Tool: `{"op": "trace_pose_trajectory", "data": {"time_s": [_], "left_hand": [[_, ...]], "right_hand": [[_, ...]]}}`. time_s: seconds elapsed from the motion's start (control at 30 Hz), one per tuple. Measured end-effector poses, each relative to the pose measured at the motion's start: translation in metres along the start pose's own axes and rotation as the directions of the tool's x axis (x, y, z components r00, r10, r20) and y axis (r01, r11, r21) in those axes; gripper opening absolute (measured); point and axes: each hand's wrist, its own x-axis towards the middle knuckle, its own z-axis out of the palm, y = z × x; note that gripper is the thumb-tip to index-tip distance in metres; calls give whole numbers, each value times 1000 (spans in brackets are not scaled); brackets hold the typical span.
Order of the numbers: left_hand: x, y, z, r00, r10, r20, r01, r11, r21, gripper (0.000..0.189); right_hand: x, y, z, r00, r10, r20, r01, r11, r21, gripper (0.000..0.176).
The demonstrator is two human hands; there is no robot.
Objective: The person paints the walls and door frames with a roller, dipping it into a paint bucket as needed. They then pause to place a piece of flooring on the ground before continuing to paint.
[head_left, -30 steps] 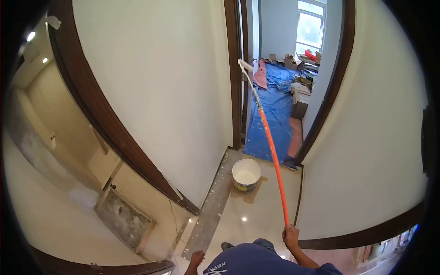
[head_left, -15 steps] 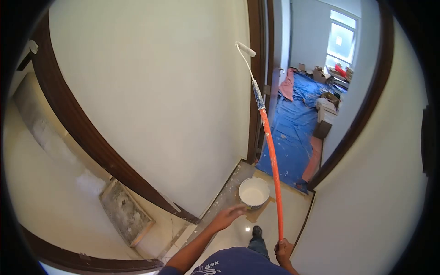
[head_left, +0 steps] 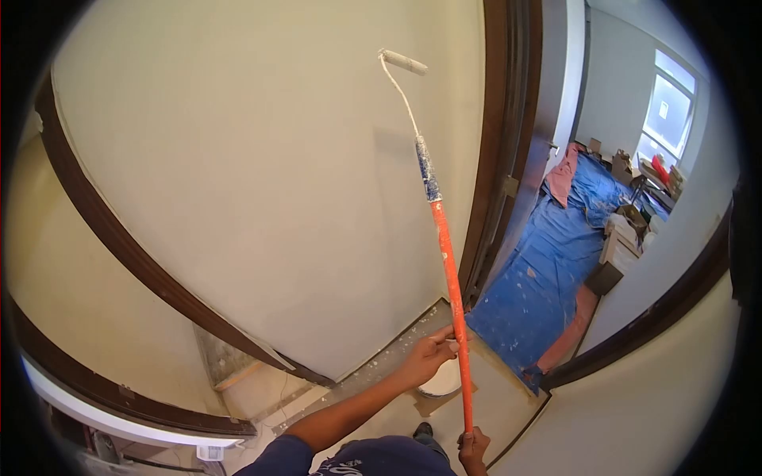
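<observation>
While the right hand [head_left: 474,446] grips the lower end of the pole [head_left: 451,270], the left hand [head_left: 430,358], just above, lies half-open against it. The roller [head_left: 403,62] is far overhead, at the wall [head_left: 238,174]. Closing the left hand fully should steady the strokes.

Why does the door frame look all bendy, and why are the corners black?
In the head view, the wide lens bends the straight door frame; its round picture leaves black corners; the window glares white; the orange pole looks sharp, not blurred.
</observation>
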Motion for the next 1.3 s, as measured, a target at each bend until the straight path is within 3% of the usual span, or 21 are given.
{"op": "trace_pose_trajectory", "data": {"time_s": [0.1,0.2,0.3,0.33,0.37,0.43,0.5,0.83,1.17,1.3], "left_hand": [[3,-7,-2,994,3,-114,4,998,62,44],[-2,-22,-6,987,-115,-112,146,931,334,40],[-14,-37,7,986,54,-157,-20,977,210,33],[-17,-50,9,983,41,-178,-22,994,106,30],[-21,-60,7,989,6,-144,15,989,144,31],[-30,-62,1,995,-62,-76,77,973,219,32],[-43,-63,-3,996,39,-75,-15,957,291,29],[-125,-55,-68,960,269,71,-278,912,301,36],[-174,-38,-137,956,275,104,-294,900,323,34],[-184,-38,-152,958,265,108,-286,904,318,33]], "right_hand": [[15,11,0,995,6,104,-5,1000,-18,51],[25,32,1,968,50,246,-10,987,-161,40],[30,46,9,942,135,308,-38,953,-302,23],[33,34,12,928,160,337,-49,948,-315,21],[34,21,12,916,168,363,-26,930,-367,22],[29,17,18,846,350,403,-125,864,-488,31],[18,11,21,795,429,429,-181,843,-507,39],[-58,-31,106,783,465,413,-149,785,-602,41],[-90,-37,176,691,644,329,-193,603,-774,42],[-100,-19,188,678,641,360,-156,603,-782,48]]}}
